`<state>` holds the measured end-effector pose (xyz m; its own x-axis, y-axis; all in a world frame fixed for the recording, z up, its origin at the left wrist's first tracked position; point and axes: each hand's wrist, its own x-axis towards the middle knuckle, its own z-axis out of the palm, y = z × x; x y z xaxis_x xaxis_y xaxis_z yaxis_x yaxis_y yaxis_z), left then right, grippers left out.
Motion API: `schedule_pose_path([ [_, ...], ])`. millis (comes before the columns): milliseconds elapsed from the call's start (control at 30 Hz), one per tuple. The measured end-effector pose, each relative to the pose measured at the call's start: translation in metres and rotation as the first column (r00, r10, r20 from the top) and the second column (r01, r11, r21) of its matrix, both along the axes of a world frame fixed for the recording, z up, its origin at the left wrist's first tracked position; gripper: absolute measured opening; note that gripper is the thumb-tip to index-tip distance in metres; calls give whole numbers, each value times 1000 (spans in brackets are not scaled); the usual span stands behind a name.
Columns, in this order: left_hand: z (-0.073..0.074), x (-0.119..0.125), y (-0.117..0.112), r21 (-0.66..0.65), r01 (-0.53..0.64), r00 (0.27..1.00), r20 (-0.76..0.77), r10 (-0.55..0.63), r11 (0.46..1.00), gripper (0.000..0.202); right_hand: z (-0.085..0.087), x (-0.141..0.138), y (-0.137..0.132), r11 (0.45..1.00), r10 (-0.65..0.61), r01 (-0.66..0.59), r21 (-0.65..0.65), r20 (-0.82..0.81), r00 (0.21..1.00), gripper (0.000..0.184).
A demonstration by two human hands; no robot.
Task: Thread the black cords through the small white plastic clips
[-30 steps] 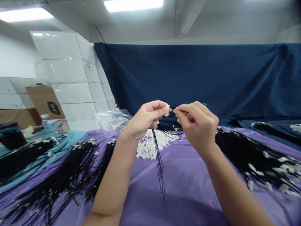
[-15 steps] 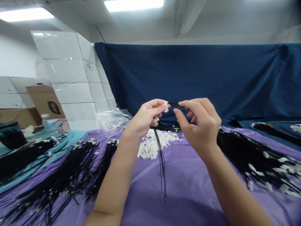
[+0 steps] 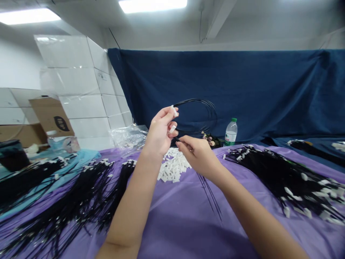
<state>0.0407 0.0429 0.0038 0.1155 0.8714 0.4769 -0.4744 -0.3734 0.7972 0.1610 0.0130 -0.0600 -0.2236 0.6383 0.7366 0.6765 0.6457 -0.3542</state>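
Note:
My left hand (image 3: pixel 161 131) is raised above the purple cloth (image 3: pixel 188 223), fingers pinched on a small white clip (image 3: pixel 174 110) at its fingertips, with a second white clip (image 3: pixel 172 128) lower in the palm. Thin black cords (image 3: pixel 201 116) arc in a loop from that clip to the right and back down. My right hand (image 3: pixel 198 154) is just below and to the right, fingers closed on the black cords, whose loose ends (image 3: pixel 210 192) trail over the cloth. A heap of white clips (image 3: pixel 172 167) lies under both hands.
Large bundles of black cords with white ends lie at the left (image 3: pixel 81 190) and at the right (image 3: pixel 285 176). A water bottle (image 3: pixel 231 132) stands at the back before a blue curtain (image 3: pixel 242 90). A clear plastic bag (image 3: pixel 129 136) and cardboard boxes (image 3: pixel 51 117) sit at the back left.
My right hand dropped from beside the left fingertips to below the left hand. The cords now form a raised loop, and the bottle behind has come into view.

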Motion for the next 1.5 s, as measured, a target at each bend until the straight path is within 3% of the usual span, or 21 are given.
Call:
schedule_pose_path([
  [67, 0, 0, 0, 43, 3, 1000, -29, -2, 999, 10, -2, 0, 5, 997, 73, -74, -16, -42, 996, 26],
  [133, 0, 0, -1, 132, -33, 996, -76, 43, 991, 11, -3, -1, 6, 999, 41, -40, 14, -56, 998, 27],
  [267, 0, -4, -3, 363, -183, 945, -193, 265, 914, 13, -2, -4, 0, 1000, -20, 20, 12, -16, 1000, 24],
  [333, 0, -8, -3, 407, -206, 922, -225, 316, 890, 14, -2, -6, -3, 1000, -15, 15, -8, 5, 1000, 25],
  [633, 1, -14, 1, 329, -36, 947, -291, 138, 944, 14, -3, -13, -10, 998, 12, -10, -64, 26, 1000, 31],
  [800, 0, -14, 0, 278, 57, 956, -292, 27, 959, 15, -7, -13, -8, 985, 138, -148, -92, -112, 984, 26],
  [967, 0, -17, 2, 256, 130, 964, -260, -61, 958, 18, -6, -16, -6, 894, 273, -394, -212, -437, 857, 17],
  [1067, 0, -17, 2, 255, 159, 964, -247, -95, 954, 20, -4, -17, -5, 813, 275, -525, -251, -630, 726, 16],
  [1133, 0, -17, 1, 251, 174, 964, -241, -113, 952, 20, -2, -16, -4, 776, 246, -564, -281, -688, 682, 17],
  [1267, 0, -16, 0, 223, 200, 960, -241, -145, 954, 20, 1, -13, -5, 730, 215, -592, -341, -707, 673, 20],
  [1500, 1, -15, -3, 203, 181, 950, -290, -118, 962, 18, 5, -11, -9, 716, 348, -616, -329, -596, 723, 24],
])
